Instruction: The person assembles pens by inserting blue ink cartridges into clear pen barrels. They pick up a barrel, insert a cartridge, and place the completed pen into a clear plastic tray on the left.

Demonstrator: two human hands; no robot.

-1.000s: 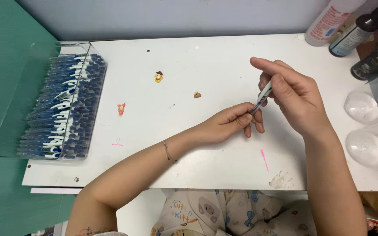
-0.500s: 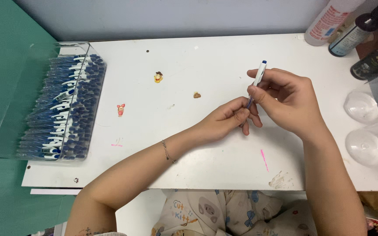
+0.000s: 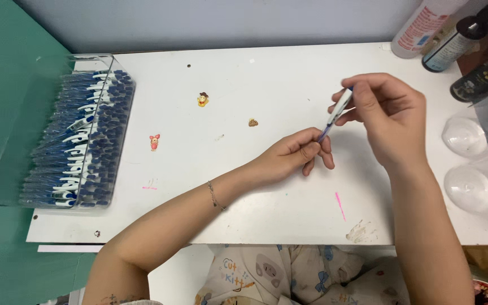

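Head view, looking down on a white table [image 3: 266, 226] set against a grey wall, with a green surface [image 3: 1, 85] along its left edge; on the left part of the table stands a clear plastic tray [image 3: 117, 147], rectangular, packed with blue-and-white pens [image 3: 77, 141] lying in close rows; at the right edge two clear plastic cups [image 3: 470, 164] lie one behind the other, and behind them, at the far right corner, stand a white bottle [image 3: 425, 25] and dark bottles [image 3: 453, 42], partly cut off by the frame; the left hand [image 3: 292, 158] rests on the table right of centre, fingers curled narrow, fingertips pinching the lower, bluish tip of a pen [image 3: 337, 113]; a thin bracelet [image 3: 216, 196] sits on the left wrist; the right hand [image 3: 388, 121] is raised just beyond the left one, thumb and fingers closed round the upper end of the same pen; the pen is white with blue ends, tilted, held above the table between both hands and clear of the surface; small items on the bare table: a pink figure charm [image 3: 154, 142], a yellow figure charm [image 3: 202, 99] and a small brown charm [image 3: 253, 122], all well apart from the hands; a pink streak [image 3: 340, 205] marks the table near the front edge.
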